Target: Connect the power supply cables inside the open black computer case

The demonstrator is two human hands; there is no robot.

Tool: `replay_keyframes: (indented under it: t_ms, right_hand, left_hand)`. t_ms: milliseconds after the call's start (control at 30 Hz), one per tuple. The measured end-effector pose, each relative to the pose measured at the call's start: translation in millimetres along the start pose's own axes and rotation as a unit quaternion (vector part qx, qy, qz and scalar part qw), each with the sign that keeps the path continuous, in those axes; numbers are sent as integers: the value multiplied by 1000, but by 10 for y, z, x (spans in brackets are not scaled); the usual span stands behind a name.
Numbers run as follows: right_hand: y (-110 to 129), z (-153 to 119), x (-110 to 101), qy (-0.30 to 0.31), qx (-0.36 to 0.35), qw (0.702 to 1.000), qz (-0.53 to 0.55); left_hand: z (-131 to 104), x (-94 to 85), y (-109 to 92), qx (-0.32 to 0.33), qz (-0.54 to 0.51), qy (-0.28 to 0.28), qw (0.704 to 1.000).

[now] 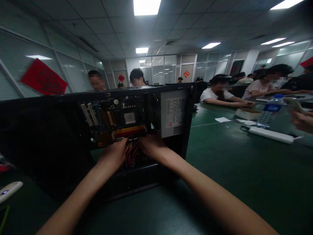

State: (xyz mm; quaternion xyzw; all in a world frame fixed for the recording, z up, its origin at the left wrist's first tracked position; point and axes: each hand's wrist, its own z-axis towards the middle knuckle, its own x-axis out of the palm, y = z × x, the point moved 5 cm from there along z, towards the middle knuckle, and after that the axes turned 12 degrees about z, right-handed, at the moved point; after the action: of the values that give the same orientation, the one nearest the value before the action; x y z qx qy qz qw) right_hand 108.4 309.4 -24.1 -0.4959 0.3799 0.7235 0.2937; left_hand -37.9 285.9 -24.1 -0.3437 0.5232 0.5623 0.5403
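Note:
An open black computer case [168, 86] stands on the table before me, its inside facing me. Within it I see a motherboard [122, 104], a power supply [172, 109] with a printed label, and a bundle of coloured cables [132, 153]. Both hands reach in at the board's lower edge, just below a row of yellow and red memory slots [129, 131]. My left hand [113, 151] is closed, left of the cables. Close by on their right, my right hand [151, 146] is closed too. Its fingertips are in shadow, and what either hand pinches is hidden.
On the green table [220, 163] to the right are a water bottle [270, 111], a white power strip [271, 134], a small open box [248, 113] and paper [222, 119]. A co-worker's hand [302, 119] holds a phone at the right edge. A white device [11, 191] lies left.

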Motion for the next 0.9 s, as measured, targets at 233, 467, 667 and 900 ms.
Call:
replay_keyframes:
  t_ms: [233, 467, 667, 900]
  right_hand:
    - [-9, -99, 18, 33, -24, 998, 54]
    - [24, -91, 59, 52, -68, 994, 67]
    - [19, -96, 49, 35, -73, 995, 64]
    - [22, -170, -46, -21, -68, 995, 63]
  left_hand:
    - [-12, -36, 10, 5, -12, -1, 1000]
    - [-33, -33, 34, 4, -40, 5, 999]
    - [-55, -110, 14, 9, -72, -13, 997]
    - [-153, -182, 71, 47, -99, -54, 992]
